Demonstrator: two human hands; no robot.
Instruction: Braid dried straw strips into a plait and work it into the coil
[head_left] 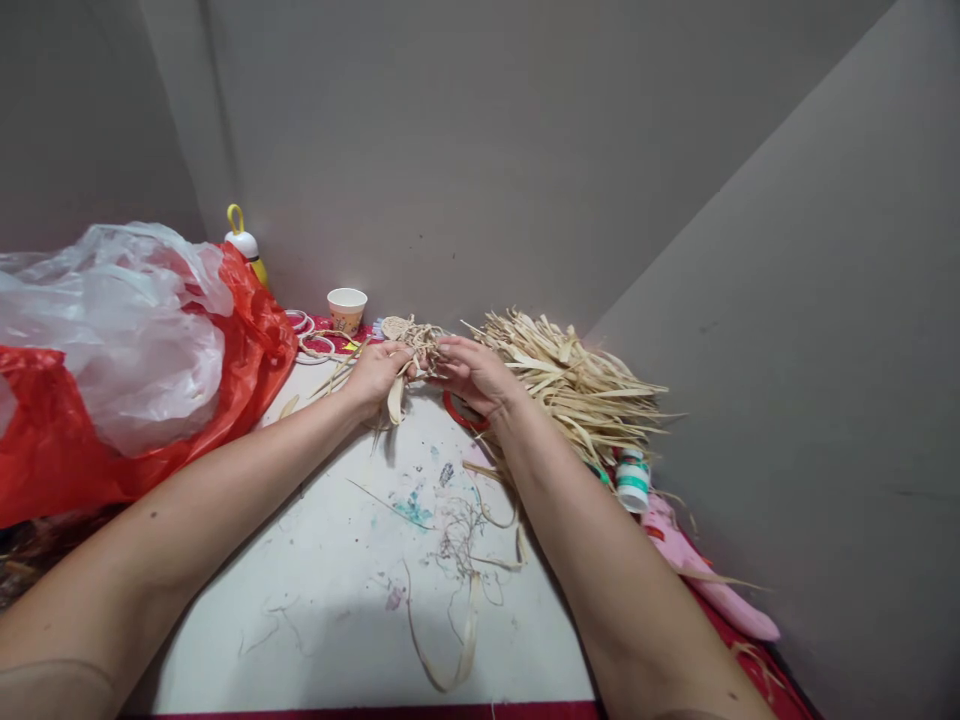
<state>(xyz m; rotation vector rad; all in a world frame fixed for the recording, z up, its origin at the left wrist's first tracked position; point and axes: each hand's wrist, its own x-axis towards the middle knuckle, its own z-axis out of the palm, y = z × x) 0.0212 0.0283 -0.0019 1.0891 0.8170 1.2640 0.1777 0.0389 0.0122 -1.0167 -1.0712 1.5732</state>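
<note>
My left hand point(381, 378) is closed on pale dried plant strips, and a flat strip point(396, 398) hangs below its fingers. Close on its right, my right hand point(474, 372) has its fingers bent at a tangle of thin straw fibres point(421, 340) between the two hands. What its fingertips hold is too small to make out. A small round woven piece point(395, 326) shows just behind the hands. The large bundle of dried strips point(577, 385) lies to the right, partly behind my right forearm.
A white board point(330, 610) bears loose fibres point(461, 540) and paint stains. Plastic bags point(150, 340) are at left, with a paper cup point(346, 310) and rings point(319, 347) at the back. Red-handled scissors point(461, 412), a white-green bottle point(632, 482) and a pink item point(712, 590) sit rightward.
</note>
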